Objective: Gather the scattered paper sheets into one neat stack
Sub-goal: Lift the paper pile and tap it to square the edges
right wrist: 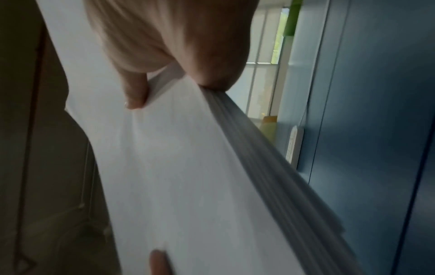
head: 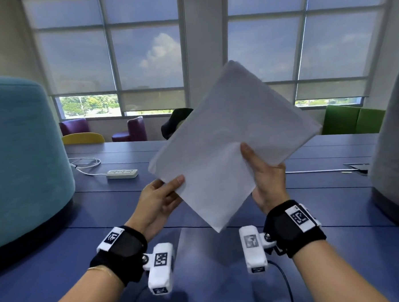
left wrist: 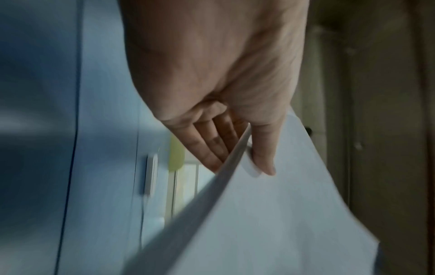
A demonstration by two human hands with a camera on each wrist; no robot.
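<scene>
With our left hand (head: 160,199) and right hand (head: 265,177) pinching the tilted sheets (head: 230,144) above the tabletop (head: 104,209), we think loose edges could fan out and slip.

My blue table (head: 104,209) runs ahead of me; a white power strip (head: 122,173) lies on it to my left, its cord (head: 85,165) looped behind; a teal chair (head: 20,148) rises at my left, a grey one (head: 393,154) at my right; beyond the table stand purple seats (head: 136,130), a yellow chair (head: 83,138) and a green sofa (head: 351,119); blinds (head: 142,50) cover the windows.
</scene>
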